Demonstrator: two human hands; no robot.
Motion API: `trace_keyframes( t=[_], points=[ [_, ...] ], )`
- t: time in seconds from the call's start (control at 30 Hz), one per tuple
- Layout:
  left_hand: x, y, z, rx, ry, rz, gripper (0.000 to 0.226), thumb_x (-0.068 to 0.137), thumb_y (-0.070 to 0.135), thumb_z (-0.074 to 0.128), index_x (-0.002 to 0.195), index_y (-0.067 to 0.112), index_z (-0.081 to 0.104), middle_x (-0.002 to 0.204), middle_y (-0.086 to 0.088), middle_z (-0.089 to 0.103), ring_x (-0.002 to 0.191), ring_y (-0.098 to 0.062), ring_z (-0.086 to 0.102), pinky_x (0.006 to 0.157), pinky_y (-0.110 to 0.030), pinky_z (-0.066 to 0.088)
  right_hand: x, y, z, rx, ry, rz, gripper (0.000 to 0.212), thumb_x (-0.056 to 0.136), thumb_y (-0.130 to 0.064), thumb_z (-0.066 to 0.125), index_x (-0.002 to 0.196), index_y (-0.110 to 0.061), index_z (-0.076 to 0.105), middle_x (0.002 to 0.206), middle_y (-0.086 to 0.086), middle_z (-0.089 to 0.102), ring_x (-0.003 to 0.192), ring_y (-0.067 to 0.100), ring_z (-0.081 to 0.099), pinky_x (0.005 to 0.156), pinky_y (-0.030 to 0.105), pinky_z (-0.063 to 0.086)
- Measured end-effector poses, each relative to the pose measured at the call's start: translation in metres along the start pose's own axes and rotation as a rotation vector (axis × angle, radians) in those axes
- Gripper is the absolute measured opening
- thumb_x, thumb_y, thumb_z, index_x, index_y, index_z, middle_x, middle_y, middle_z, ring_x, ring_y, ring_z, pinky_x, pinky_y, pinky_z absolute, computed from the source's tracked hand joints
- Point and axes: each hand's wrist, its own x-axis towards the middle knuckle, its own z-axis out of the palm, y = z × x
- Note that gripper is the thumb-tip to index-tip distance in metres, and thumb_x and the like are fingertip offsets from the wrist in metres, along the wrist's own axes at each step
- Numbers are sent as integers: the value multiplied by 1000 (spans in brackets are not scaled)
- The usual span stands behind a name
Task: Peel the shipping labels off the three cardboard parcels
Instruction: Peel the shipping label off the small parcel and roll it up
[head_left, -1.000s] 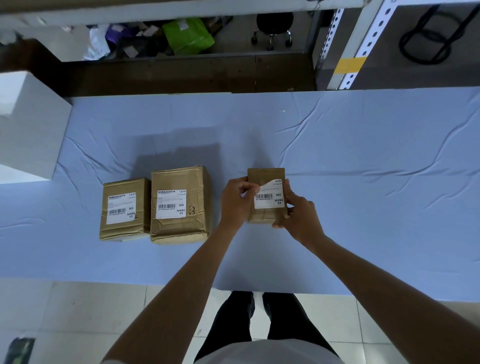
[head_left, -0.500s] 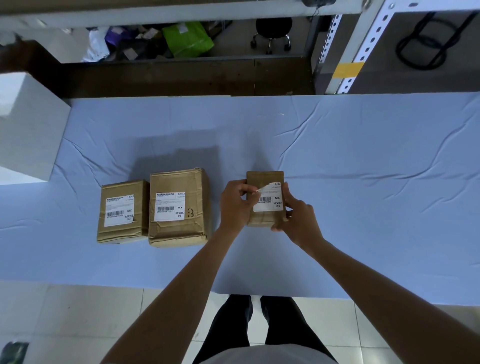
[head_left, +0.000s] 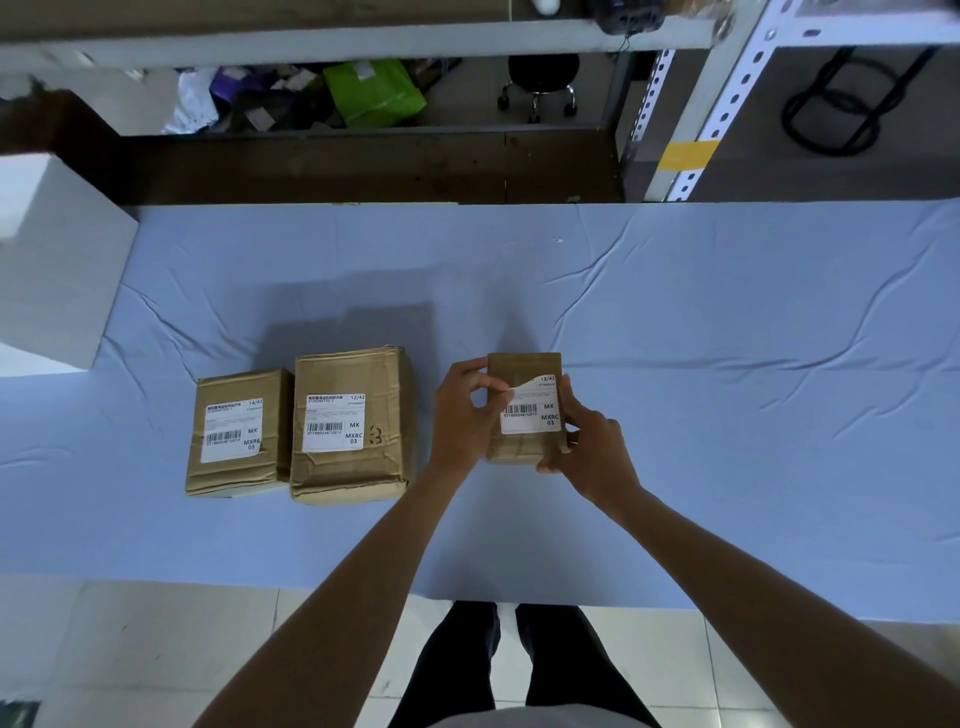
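Note:
Three brown cardboard parcels lie on the blue-covered table (head_left: 675, 322). The small right parcel (head_left: 519, 366) carries a white shipping label (head_left: 527, 413) whose upper left corner is lifted and folded back. My left hand (head_left: 462, 415) pinches that lifted corner between thumb and fingers. My right hand (head_left: 592, 447) grips the parcel's right and near edge, steadying it. The middle parcel (head_left: 353, 467) and the left parcel (head_left: 234, 478) each show a flat white label (head_left: 335, 422), (head_left: 232, 431), untouched.
A white box (head_left: 47, 260) stands at the table's left end. Beyond the far edge are a dark shelf with bags, a stool (head_left: 540, 78) and a white perforated rack post (head_left: 727, 104). Tiled floor and my legs lie below the near edge.
The label's upper left corner has been peeled a little further down and to the right by my left hand. My right hand keeps its hold on the parcel.

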Motion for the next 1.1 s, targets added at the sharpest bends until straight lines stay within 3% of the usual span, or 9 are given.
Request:
trace_keyframes(
  t=[0.13,0.27,0.47,0.83,0.9,1.1],
  points=[
    [1,-2,1,-20,0,-5,8,83,16,71,84,8,70,127,0,57,112,-4,48,97,-19,42,-1,-1,-1,-19,-8,-10,114,65,3,80,153,-29,16,109,2,71,89,20,68,84,38,58],
    [3,0,1,-24,-14,-20,9,83,15,71,85,6,70,128,-3,57,117,-13,51,98,-20,42,-1,-1,-2,-20,-6,-12,113,65,3,80,153,-29,16,108,2,72,88,20,69,84,37,58],
    [6,3,1,-8,-10,-31,12,82,13,71,87,3,72,130,-4,57,118,-14,53,82,3,36,0,-2,-2,-23,1,-14,115,64,3,81,153,-27,16,108,1,72,87,18,69,84,34,58],
    [6,2,1,-26,-37,-70,11,79,15,74,83,5,73,131,1,55,120,-10,50,79,9,31,1,-3,-4,-13,-13,-2,112,62,5,81,152,-24,22,106,2,72,89,18,69,82,31,58],
    [7,1,1,-8,-51,-66,10,80,17,74,82,7,73,132,2,54,120,-9,49,80,8,32,1,-3,-5,1,-11,-2,111,61,7,80,152,-24,24,106,2,72,87,17,69,78,27,58],
    [8,2,0,-13,-74,-59,10,79,16,74,81,7,74,132,0,55,122,-13,50,95,-18,40,1,-2,-5,62,9,-4,112,56,9,83,150,-24,30,113,2,70,86,16,68,62,6,50]
  ],
)
